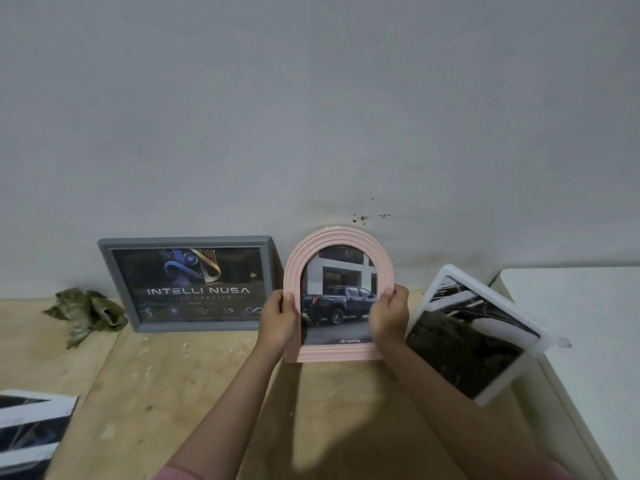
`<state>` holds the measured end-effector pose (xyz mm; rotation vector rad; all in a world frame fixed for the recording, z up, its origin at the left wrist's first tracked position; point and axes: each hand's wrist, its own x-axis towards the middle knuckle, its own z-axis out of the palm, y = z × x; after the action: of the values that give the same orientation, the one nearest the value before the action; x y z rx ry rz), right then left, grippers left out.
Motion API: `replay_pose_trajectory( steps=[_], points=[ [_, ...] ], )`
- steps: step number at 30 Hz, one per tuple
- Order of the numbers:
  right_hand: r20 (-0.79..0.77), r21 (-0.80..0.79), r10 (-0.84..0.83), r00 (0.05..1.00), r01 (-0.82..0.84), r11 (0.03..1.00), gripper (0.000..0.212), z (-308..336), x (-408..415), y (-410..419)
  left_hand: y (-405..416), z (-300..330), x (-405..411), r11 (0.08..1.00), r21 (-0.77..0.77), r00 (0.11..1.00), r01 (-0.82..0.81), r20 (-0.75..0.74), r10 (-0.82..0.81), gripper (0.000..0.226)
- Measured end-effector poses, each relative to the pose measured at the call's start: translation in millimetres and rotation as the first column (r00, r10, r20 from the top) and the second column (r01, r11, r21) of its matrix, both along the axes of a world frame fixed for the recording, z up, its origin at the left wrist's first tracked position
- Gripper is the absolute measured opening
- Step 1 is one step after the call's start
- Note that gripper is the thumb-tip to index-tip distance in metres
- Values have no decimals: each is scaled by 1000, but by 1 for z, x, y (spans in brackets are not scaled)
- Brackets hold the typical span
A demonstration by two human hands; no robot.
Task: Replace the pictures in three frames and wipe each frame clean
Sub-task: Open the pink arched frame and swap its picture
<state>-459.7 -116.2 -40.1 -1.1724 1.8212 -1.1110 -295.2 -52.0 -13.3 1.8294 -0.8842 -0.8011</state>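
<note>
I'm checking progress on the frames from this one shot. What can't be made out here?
Head view only:
- Pink arched frame: back hidden; both hands' grip covers its sides.
- Prints at lower left: cut off by the image edge.
- Grey frame: small text blurred.
- Cleanliness: unreadable.

Dim, soft indoor light. The arms cast a broad shadow on the near wooden floor [194, 372]. Wide-angle bending curves the edges; detail is slightly soft throughout.

One camera sits on the person's head. It looks forward and down, close over a wooden table [180, 375], and faces a grey wall [311, 116] just behind.
</note>
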Motion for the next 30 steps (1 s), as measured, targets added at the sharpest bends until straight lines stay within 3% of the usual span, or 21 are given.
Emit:
replay_pose_trajectory(
  steps=[9,13,15,22,30],
  points=[
    [43,85,39,998,-43,996,15,24,7,64,70,19,28,1000,-30,995,7,-99,-10,36],
    [67,91,16,998,-22,996,18,35,28,97,108,19,50,1000,14,1000,28,-12,-28,51],
    [91,107,19,996,-28,994,16,39,39,112,124,18,59,1000,-13,999,-19,-39,19,53],
    [72,-6,217,974,-217,976,20,44,68,172,174,18,96,995,-47,996,-93,-8,92,53],
    [66,31,238,969,-240,970,20,40,93,184,198,14,114,995,37,987,-90,-133,94,44]
  ],
)
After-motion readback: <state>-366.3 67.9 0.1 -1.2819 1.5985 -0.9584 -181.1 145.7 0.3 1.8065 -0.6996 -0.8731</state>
